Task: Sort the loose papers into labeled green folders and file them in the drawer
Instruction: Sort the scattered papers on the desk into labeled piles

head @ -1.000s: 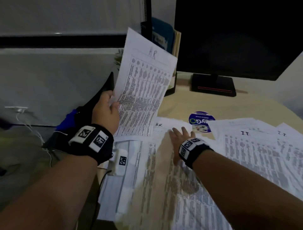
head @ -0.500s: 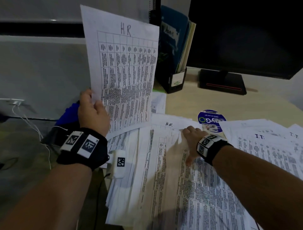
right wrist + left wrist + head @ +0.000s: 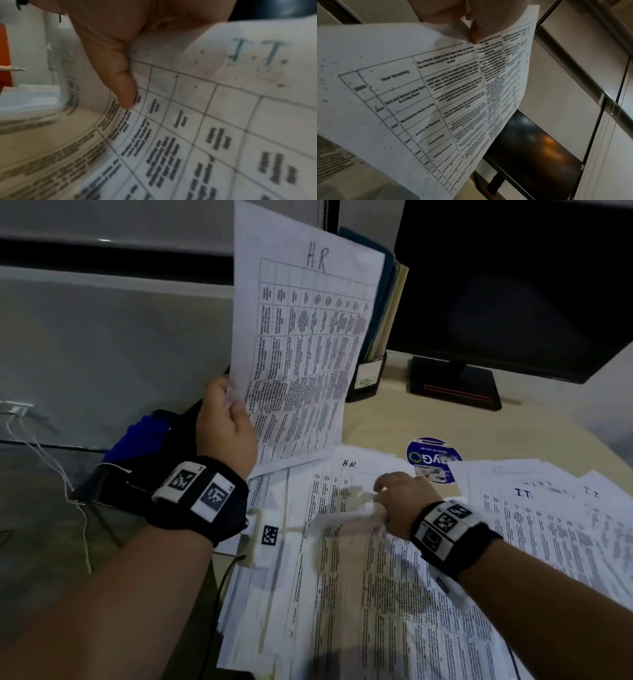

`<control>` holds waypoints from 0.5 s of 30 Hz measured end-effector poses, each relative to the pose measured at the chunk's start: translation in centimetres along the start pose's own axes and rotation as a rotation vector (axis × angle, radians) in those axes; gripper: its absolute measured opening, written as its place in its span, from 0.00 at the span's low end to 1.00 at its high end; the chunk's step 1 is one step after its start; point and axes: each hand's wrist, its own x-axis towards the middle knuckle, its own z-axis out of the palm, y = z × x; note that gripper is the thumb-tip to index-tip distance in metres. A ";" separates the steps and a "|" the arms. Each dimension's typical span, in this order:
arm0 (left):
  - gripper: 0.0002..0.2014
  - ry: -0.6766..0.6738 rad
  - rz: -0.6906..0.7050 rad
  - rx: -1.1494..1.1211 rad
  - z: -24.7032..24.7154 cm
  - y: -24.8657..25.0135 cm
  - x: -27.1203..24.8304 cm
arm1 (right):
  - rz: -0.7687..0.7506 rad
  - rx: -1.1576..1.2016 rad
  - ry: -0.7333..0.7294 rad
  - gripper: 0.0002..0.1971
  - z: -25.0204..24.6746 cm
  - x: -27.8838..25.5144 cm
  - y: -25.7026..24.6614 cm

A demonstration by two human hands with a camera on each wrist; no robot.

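My left hand (image 3: 230, 397) holds a printed sheet marked "HR" (image 3: 301, 354) upright above the desk's left edge, pinching its lower left side. In the left wrist view the fingers (image 3: 471, 31) pinch that HR sheet (image 3: 436, 94) near its edge. Lower down, my right hand (image 3: 382, 496) lies on the spread pile of papers (image 3: 376, 594), fingers curled, pinching a sheet that bends up under it. The pile's sheet just beyond the hand reads "H.R." (image 3: 349, 463). In the right wrist view the thumb (image 3: 123, 86) presses on a curled sheet marked "IT" (image 3: 223, 121).
A second stack of sheets marked "IT" (image 3: 548, 508) lies to the right. A file holder with green and blue folders (image 3: 385, 313) stands behind the HR sheet, beside a dark monitor (image 3: 513, 285) and its base (image 3: 455, 385). A round sticker (image 3: 431, 457) lies on the desk. White cables (image 3: 51, 460) hang at left.
My left hand has lifted the HR sheet higher and turned it upright. My right hand, earlier flat on the pile, has curled its fingers and pinched up a sheet.
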 end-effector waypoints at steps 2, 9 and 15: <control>0.13 -0.016 -0.003 -0.021 0.2 0.3 -0.2 | 0.035 0.008 -0.036 0.21 0.4 1.0 0.2; 0.14 -0.025 -0.026 0.014 -0.1 0.4 -0.6 | 0.253 0.170 -0.254 0.44 3.0 4.2 2.0; 0.14 -0.017 -0.048 -0.028 0.2 0.3 -0.9 | 0.282 0.179 -0.251 0.50 4.8 7.4 3.7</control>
